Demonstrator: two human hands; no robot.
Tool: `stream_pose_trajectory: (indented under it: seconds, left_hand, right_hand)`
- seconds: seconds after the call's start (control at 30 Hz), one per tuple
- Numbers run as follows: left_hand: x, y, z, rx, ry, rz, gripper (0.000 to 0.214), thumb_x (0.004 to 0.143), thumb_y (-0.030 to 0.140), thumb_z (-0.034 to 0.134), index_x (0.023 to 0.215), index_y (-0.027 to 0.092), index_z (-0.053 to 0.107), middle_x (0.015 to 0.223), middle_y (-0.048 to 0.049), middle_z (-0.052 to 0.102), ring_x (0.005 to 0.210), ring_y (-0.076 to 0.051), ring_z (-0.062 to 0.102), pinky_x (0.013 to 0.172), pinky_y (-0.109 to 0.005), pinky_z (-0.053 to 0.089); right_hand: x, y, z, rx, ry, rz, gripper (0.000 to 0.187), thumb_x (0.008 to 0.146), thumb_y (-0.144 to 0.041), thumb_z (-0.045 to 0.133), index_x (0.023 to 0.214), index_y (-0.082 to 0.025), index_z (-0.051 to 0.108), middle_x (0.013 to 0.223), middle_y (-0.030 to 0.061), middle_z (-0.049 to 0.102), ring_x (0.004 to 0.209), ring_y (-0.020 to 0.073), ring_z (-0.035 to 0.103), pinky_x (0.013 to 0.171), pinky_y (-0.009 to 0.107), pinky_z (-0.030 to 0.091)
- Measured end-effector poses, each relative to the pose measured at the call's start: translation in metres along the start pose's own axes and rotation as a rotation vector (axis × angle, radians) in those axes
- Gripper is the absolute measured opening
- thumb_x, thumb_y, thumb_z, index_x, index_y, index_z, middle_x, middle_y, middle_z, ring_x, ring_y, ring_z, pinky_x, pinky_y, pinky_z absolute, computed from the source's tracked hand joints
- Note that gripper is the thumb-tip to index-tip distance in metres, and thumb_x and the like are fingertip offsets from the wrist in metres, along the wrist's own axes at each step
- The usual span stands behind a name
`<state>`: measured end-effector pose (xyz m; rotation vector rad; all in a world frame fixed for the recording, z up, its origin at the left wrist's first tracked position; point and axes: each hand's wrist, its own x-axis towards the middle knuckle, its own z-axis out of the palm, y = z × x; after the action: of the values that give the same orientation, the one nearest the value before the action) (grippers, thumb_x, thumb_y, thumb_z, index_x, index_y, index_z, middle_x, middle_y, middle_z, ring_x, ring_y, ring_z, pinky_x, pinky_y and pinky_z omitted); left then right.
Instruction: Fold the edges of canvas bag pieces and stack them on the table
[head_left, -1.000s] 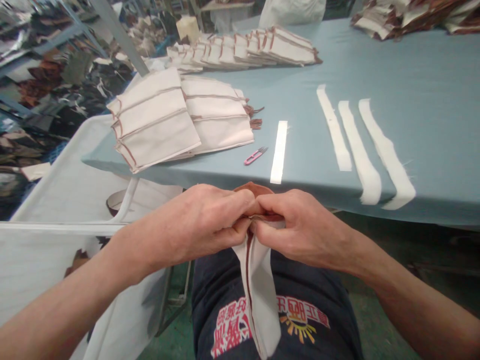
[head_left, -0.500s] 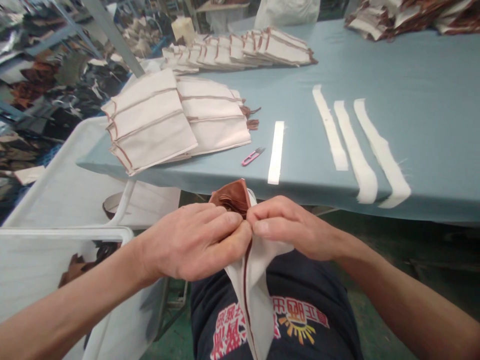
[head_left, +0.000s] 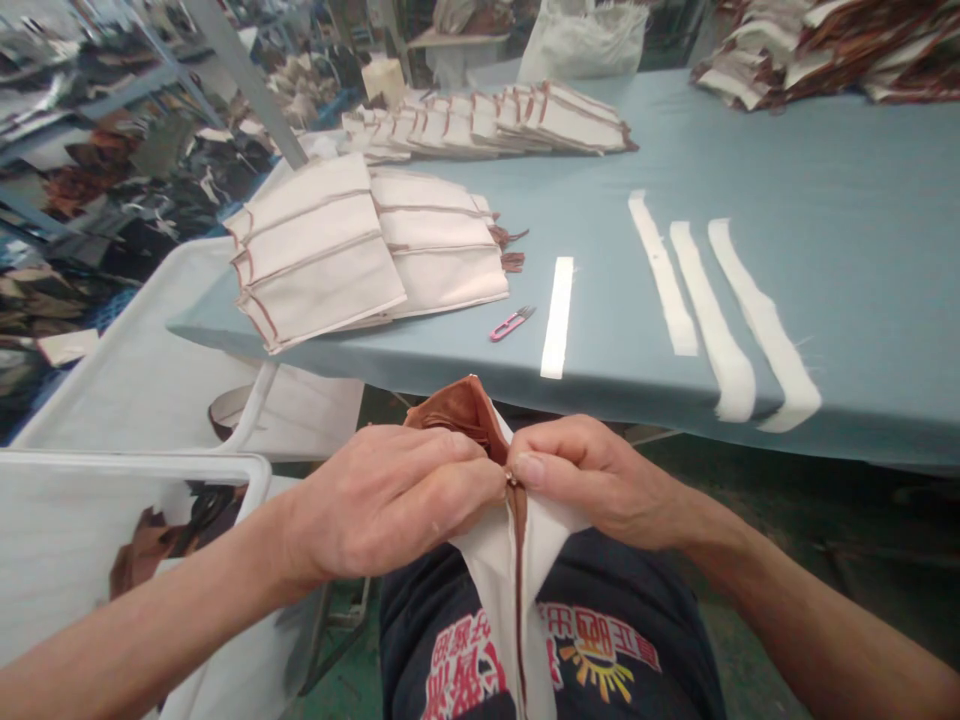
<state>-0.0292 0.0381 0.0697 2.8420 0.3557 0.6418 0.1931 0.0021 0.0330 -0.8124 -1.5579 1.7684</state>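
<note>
In front of my body hangs a cream fabric pouch (head_left: 487, 560) with a brown lining (head_left: 457, 405) showing at its top opening. A dark brown seam or zipper line (head_left: 519, 560) runs down its length. My left hand (head_left: 412, 495) is closed on the pouch's edge, fingers pressed together. Pinching the facing edge from the right is my right hand (head_left: 581, 475), its thumb tip close to my left fingers. Between them sits a small metal piece (head_left: 511, 479), perhaps a zipper end, too small to be sure. Inside the lining, brown strands bunch up.
On the blue-covered table (head_left: 840, 270) lie pink thread snips (head_left: 512, 324), a short white strip (head_left: 557, 318) and three longer strips (head_left: 724, 320). Stacks of cream pouches (head_left: 322, 245) spread at the left, with another row (head_left: 487, 120) behind. White bins (head_left: 135, 470) stand at my left.
The pouch's top edges have parted slightly at my fingertips, and the small metal piece now shows. Both hands have shifted a little lower, still on the pouch. The view has tilted slightly.
</note>
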Motion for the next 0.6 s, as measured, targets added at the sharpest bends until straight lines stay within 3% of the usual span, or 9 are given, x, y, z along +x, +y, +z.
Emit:
stream_pose_trajectory:
  seconds: [0.13, 0.27, 0.43, 0.53, 0.6]
  left_hand:
    - [0.001, 0.004, 0.002, -0.012, 0.057, -0.117, 0.015, 0.105, 0.026, 0.052, 0.093, 0.019, 0.057, 0.079, -0.0028, 0.074, 0.068, -0.013, 0.07, 0.06, -0.023, 0.048]
    - [0.002, -0.002, -0.003, -0.171, -0.056, -0.169, 0.025, 0.106, 0.037, 0.051, 0.093, 0.017, 0.06, 0.08, -0.0024, 0.072, 0.069, -0.012, 0.066, 0.06, -0.023, 0.044]
    - [0.005, -0.011, -0.01, -0.491, -0.186, -0.266, 0.037, 0.11, 0.034, 0.036, 0.087, 0.017, 0.06, 0.074, 0.0012, 0.063, 0.065, -0.01, 0.054, 0.064, -0.021, 0.042]
    - [0.008, -0.008, -0.007, -0.46, -0.225, -0.251, 0.039, 0.109, 0.032, 0.037, 0.078, 0.018, 0.056, 0.068, 0.0026, 0.057, 0.062, -0.011, 0.05, 0.062, -0.022, 0.04]
    - [0.008, -0.005, -0.003, -0.331, -0.187, -0.205, 0.037, 0.108, 0.03, 0.04, 0.076, 0.018, 0.054, 0.066, 0.0024, 0.057, 0.06, -0.011, 0.05, 0.058, -0.024, 0.038]
  right_hand:
    - [-0.005, -0.013, -0.002, -0.397, 0.042, -0.192, 0.031, 0.099, -0.024, 0.049, 0.069, -0.018, 0.05, 0.061, -0.006, 0.041, 0.054, 0.0065, 0.036, 0.049, 0.02, 0.028]
    - [-0.006, -0.016, -0.002, -0.667, 0.079, -0.367, 0.025, 0.098, -0.014, 0.046, 0.076, -0.017, 0.058, 0.064, -0.0032, 0.057, 0.056, 0.0071, 0.048, 0.056, 0.02, 0.035]
    - [-0.007, -0.014, -0.001, -0.849, 0.118, -0.482, 0.024, 0.096, -0.011, 0.045, 0.079, -0.018, 0.061, 0.068, 0.0017, 0.069, 0.059, 0.0111, 0.06, 0.059, 0.023, 0.042]
    - [-0.006, -0.014, -0.001, -0.89, 0.172, -0.57, 0.023, 0.09, -0.007, 0.046, 0.076, -0.018, 0.061, 0.068, 0.0027, 0.071, 0.059, 0.0123, 0.062, 0.058, 0.024, 0.043]
    - [-0.006, -0.012, 0.0, -0.852, 0.186, -0.572, 0.022, 0.089, -0.007, 0.046, 0.077, -0.018, 0.062, 0.069, 0.0025, 0.072, 0.059, 0.012, 0.063, 0.058, 0.024, 0.045]
